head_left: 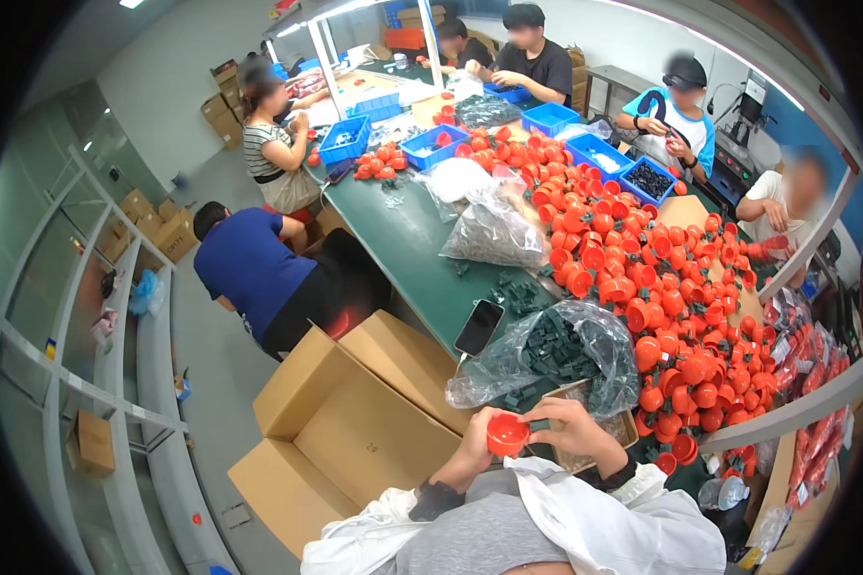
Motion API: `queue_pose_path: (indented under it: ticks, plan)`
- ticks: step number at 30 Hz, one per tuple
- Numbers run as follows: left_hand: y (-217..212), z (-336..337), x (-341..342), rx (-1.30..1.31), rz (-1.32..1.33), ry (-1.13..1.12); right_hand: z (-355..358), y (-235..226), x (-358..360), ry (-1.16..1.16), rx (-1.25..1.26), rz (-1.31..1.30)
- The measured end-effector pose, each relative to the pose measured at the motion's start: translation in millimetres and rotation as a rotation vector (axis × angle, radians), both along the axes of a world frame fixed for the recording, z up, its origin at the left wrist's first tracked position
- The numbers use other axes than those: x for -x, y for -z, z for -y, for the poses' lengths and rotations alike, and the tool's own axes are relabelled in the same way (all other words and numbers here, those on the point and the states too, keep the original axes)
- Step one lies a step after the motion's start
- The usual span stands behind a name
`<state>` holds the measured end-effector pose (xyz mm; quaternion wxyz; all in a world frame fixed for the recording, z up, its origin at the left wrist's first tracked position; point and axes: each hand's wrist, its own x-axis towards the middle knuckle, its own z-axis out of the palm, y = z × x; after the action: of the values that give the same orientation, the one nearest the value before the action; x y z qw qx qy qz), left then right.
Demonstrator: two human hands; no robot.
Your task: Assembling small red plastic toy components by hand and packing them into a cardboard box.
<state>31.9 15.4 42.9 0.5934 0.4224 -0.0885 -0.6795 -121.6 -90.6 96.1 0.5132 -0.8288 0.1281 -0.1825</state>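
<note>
My left hand [477, 443] grips a round orange plastic cap [506, 434], open side up, just above my chest. My right hand [572, 425] meets the cap from the right, with a small dark green piece [540, 425] pinched in its fingertips at the cap's rim. A clear plastic bag of dark green pieces [556, 350] lies directly behind my hands on the green table [408, 249]. A large pile of orange caps [642, 268] spreads along the table's right side.
A black phone [478, 328] lies near the table's edge. Open cardboard boxes [355, 422] stand on the floor to my left. Blue bins [433, 146] and more clear bags [494, 235] sit farther up the table. Several other people sit around it; one in blue bends down at the left.
</note>
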Motion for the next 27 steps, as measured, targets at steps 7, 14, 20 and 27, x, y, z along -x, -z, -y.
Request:
queue_pose_path:
  ticks: [7, 14, 20, 27]
  plan:
    - [4, -2, -8, 0.345, 0.680, -0.008, 1, 12, -4, 0.010, 0.074, 0.012]
    - [-15, -13, -5, 0.005, 0.435, 0.055, -15, 24, -6, 0.073, 0.089, -0.029]
    - [-34, -9, -11, -0.010, 0.374, -0.033, -31, 4, -3, 0.158, 0.082, -0.099]
    - [-19, 4, 7, 0.276, 0.382, -0.055, 15, 38, 20, 0.310, -0.077, 0.014]
